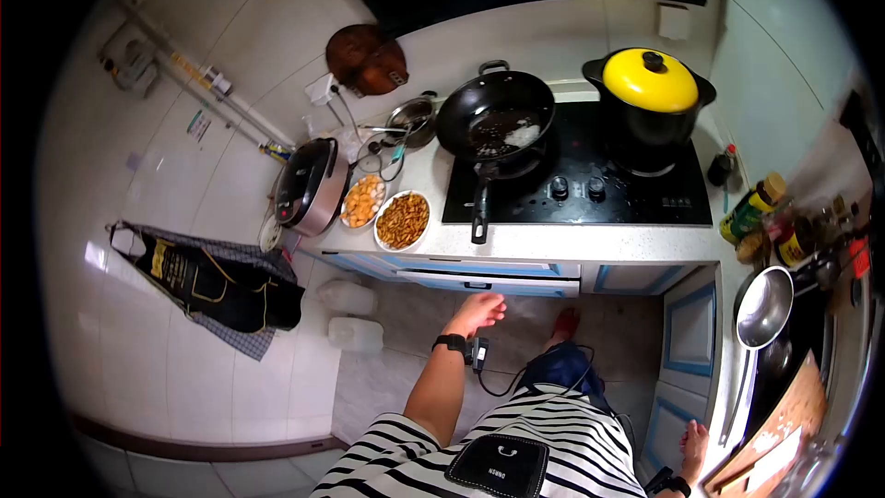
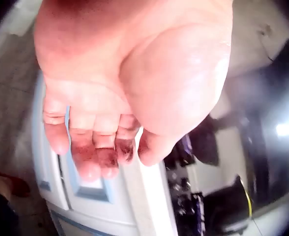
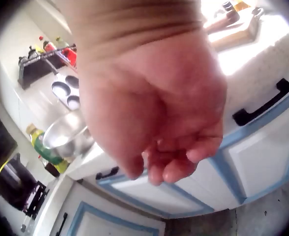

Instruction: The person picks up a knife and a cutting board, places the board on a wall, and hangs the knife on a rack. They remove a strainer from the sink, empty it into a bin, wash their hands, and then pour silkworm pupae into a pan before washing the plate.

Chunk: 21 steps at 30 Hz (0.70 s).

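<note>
My left hand (image 1: 477, 313) hangs in front of the drawers below the stove, fingers loosely bent and holding nothing. Its palm and relaxed fingers fill much of the left wrist view. Low at the right, my right hand (image 1: 693, 450) hangs beside the side counter, also without anything in it; the right wrist view shows its fingers loosely curled. On the stove (image 1: 590, 203) stands a black wok (image 1: 475, 120) with a wet bottom and a whitish lump in it. A black pot with a yellow lid (image 1: 645, 83) sits on the right burner.
Left of the stove are a bowl of brown pieces (image 1: 403, 220), a bowl of orange and pale pieces (image 1: 363, 201), a small metal pot (image 1: 412, 120) and a rice cooker (image 1: 309, 186). A large metal ladle (image 1: 764, 309), bottles (image 1: 754, 207) and a cutting board (image 1: 793, 415) occupy the right counter.
</note>
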Each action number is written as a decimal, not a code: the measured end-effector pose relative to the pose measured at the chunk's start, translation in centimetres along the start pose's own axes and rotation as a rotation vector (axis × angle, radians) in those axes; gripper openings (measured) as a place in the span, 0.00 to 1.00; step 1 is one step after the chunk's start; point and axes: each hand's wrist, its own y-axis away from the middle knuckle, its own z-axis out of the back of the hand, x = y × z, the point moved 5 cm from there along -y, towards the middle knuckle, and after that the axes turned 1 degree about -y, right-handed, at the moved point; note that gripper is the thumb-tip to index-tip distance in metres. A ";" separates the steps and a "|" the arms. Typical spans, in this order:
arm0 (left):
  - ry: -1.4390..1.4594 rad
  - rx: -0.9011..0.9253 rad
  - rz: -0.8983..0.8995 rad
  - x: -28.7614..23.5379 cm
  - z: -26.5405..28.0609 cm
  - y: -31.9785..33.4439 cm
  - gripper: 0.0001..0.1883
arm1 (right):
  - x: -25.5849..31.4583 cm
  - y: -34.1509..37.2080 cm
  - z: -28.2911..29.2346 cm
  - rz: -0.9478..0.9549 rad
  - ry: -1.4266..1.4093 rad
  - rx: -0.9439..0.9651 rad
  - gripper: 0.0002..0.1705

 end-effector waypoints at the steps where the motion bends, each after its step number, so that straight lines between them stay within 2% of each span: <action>1: 0.144 -0.068 0.047 3.0 0.0 -0.7 0.16 | 0.3 -1.1 1.1 -0.041 0.020 0.008 0.16; 2: 0.286 -0.134 0.098 5.5 -0.3 -0.6 0.14 | 0.8 -2.1 2.0 -0.029 0.055 0.013 0.16; 3: 0.368 -0.324 0.110 5.1 8.5 2.7 0.10 | -0.4 -0.6 -6.1 -0.043 0.015 0.104 0.16; 5: 0.497 -0.407 0.125 11.0 10.4 2.3 0.07 | 1.4 -1.2 -5.2 -0.018 0.056 0.114 0.17; 7: 0.479 -0.478 0.192 15.6 11.4 3.2 0.04 | 2.3 -2.0 -4.9 -0.023 0.032 0.120 0.16; 9: 0.461 -0.418 0.236 20.1 13.2 4.1 0.04 | 2.8 -2.3 -5.9 -0.043 0.009 0.145 0.15; 11: 0.472 -0.638 0.336 21.8 13.1 6.4 0.07 | 2.0 -2.4 -6.8 -0.131 -0.047 0.154 0.15; 13: 0.504 -0.540 0.390 26.2 14.2 5.5 0.08 | 1.0 -2.3 -7.5 -0.226 -0.083 0.169 0.16; 16: 0.496 -0.648 0.428 25.8 12.9 6.6 0.09 | -2.6 -2.2 -7.5 -0.373 -0.105 0.179 0.16; 21: 0.356 -0.534 0.394 23.2 11.8 5.3 0.10 | -3.8 -1.7 -6.0 -0.396 -0.197 0.120 0.15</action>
